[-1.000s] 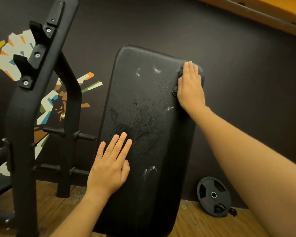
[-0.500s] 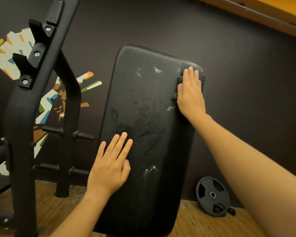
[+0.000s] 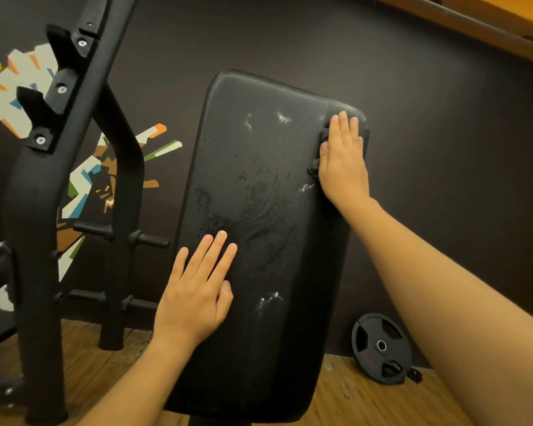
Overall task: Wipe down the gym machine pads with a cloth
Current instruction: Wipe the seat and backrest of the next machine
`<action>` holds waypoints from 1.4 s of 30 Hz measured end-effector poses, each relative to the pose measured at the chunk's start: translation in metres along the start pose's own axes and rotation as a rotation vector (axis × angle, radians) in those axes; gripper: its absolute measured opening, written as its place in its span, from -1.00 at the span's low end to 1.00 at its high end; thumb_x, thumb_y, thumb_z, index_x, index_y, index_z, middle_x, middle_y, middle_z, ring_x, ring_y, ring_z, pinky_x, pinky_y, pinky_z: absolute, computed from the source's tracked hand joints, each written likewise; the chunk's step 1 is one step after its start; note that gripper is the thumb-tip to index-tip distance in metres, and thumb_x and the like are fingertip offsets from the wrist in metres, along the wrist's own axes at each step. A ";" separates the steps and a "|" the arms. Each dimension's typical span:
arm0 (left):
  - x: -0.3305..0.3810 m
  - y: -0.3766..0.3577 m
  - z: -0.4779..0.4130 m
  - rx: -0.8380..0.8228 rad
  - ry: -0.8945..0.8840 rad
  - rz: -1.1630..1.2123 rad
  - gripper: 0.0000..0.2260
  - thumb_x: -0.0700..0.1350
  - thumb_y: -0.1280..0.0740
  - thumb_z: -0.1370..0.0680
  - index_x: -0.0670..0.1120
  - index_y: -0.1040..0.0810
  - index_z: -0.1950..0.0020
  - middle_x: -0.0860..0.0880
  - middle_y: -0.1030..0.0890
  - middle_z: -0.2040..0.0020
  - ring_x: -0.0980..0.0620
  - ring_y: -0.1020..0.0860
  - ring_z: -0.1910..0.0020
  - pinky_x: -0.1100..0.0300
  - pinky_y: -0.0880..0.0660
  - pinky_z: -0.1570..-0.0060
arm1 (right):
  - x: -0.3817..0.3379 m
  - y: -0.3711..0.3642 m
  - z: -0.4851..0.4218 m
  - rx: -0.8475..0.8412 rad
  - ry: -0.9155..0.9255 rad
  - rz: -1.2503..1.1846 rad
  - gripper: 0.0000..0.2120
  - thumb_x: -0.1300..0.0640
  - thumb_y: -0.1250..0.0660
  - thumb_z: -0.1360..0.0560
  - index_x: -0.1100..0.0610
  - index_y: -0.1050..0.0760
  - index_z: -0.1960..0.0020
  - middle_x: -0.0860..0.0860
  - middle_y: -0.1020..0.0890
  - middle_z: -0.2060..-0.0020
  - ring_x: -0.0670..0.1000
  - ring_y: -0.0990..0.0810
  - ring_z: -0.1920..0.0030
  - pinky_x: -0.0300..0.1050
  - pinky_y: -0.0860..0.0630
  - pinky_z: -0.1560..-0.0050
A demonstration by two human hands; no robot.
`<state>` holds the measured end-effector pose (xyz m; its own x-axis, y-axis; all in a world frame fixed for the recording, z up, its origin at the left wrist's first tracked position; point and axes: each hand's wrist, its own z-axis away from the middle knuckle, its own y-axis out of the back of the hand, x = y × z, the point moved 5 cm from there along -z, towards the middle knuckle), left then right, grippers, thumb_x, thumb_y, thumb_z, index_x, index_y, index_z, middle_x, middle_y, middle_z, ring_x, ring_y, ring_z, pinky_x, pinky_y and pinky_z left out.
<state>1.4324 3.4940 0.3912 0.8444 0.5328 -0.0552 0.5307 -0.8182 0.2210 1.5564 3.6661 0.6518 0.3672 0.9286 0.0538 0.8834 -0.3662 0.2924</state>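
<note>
Wall (image 3: 443, 179): dark, matte, with a jagged painted mural (image 3: 86, 179) at 9 o'clock. Rack upright (image 3: 34, 241): black coated steel with bolted hooks and stub pegs, standing apart from the pad on its 9 o'clock side.

Backrest pad (image 3: 259, 348): black pebbled vinyl, a rounded rectangle. Long axis runs near 12-to-6, top leaning slightly toward 1. Wet streaks at centre; pale smears near the top edge, the mid-right edge and lower centre.

Weight plate (image 3: 380, 347): black, leaning on the wall at 5 o'clock, on plank floor.

Left hand (image 3: 194, 299): flat on the pad's lower left, fingers straight, holding nothing; probably bracing. Right hand (image 3: 342, 158): at the pad's 1 o'clock corner, fingers straight and together, palm pressing the cloth (image 3: 315, 167) onto the vinyl, not curled round it. Cloth is dark and bunched, mostly hidden; crumpled bits peek out at the hand's 9 o'clock side.

Judgement: most of the smeared face lies toward 7 o'clock from the cloth, along the long axis. Strokes would run down toward the left hand, which may need to shift.
</note>
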 end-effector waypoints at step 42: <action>0.002 0.001 -0.002 0.006 -0.003 -0.005 -0.47 -0.03 -0.12 -0.61 -0.07 -0.29 -0.60 -0.08 -0.19 -0.64 -0.07 -0.14 -0.63 -0.13 -0.07 -0.58 | -0.001 -0.001 0.012 -0.019 0.026 -0.029 -0.50 0.19 0.03 -0.75 0.28 0.00 -0.65 0.18 0.00 -0.65 0.22 0.12 -0.65 0.17 0.04 -0.63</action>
<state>1.4343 3.4949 0.3929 0.8421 0.5360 -0.0596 0.5352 -0.8170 0.2145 1.5589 3.6646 0.6397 0.3336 0.9401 0.0698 0.8879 -0.3382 0.3120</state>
